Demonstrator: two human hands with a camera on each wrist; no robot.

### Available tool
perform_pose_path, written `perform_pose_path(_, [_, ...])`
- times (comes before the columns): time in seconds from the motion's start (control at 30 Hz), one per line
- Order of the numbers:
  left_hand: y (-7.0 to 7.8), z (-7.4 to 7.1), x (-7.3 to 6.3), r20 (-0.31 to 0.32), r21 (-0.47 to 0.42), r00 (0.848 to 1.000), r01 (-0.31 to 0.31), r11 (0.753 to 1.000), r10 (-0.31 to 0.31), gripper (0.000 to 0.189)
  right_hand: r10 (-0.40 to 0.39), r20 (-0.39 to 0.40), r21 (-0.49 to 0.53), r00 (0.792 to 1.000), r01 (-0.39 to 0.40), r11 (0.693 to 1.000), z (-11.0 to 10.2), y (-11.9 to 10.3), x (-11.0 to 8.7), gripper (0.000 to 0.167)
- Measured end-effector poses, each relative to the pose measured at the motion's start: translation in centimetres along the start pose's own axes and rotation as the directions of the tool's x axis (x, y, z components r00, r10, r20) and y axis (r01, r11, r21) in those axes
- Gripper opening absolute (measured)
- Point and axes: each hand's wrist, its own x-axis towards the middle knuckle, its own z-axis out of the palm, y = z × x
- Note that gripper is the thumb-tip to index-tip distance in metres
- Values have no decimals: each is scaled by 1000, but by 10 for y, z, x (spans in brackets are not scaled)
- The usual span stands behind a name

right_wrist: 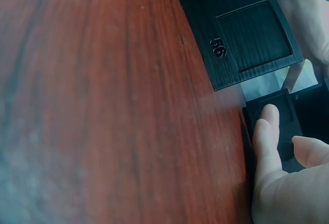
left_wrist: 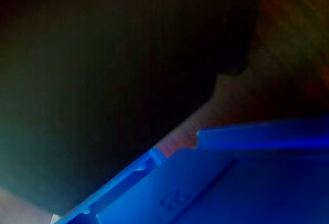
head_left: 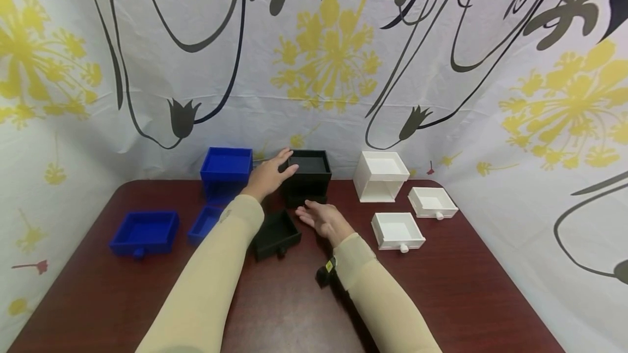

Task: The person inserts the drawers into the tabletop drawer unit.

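Observation:
A small black cabinet [head_left: 308, 178] stands at the back middle of the table. My left hand [head_left: 269, 176] is at its upper left, with fingers extended along that side and the thumb over the top edge. Low in front of it is my right hand [head_left: 325, 219], palm turned up. In the right wrist view, its extended fingers reach the front of a black drawer [right_wrist: 296, 129] low in the cabinet, with a round knob [right_wrist: 286, 150] between finger and thumb. A loose black drawer [head_left: 277, 233] lies in front, partly behind my left sleeve.
A blue cabinet [head_left: 227, 166] stands left of the black one, with two blue drawers [head_left: 145, 231] before it. At the right are a white cabinet [head_left: 380, 174] and two white drawers [head_left: 398, 229]. A patterned cloth [head_left: 314, 59] hangs behind the table.

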Motion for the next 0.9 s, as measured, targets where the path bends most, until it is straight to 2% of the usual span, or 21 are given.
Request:
perform_pose_path(0.33, [2, 0, 1, -8, -7, 1000, -6, 1000, 6, 75, -12, 2, -3, 1000, 12, 1000, -1, -2, 1, 52])
perform_pose_path(0.9, [1, -3, -4, 9, -11, 1000, 1, 1000, -1, 74, -6, -10, 15, 1000, 7, 1000, 2, 0, 6, 47])
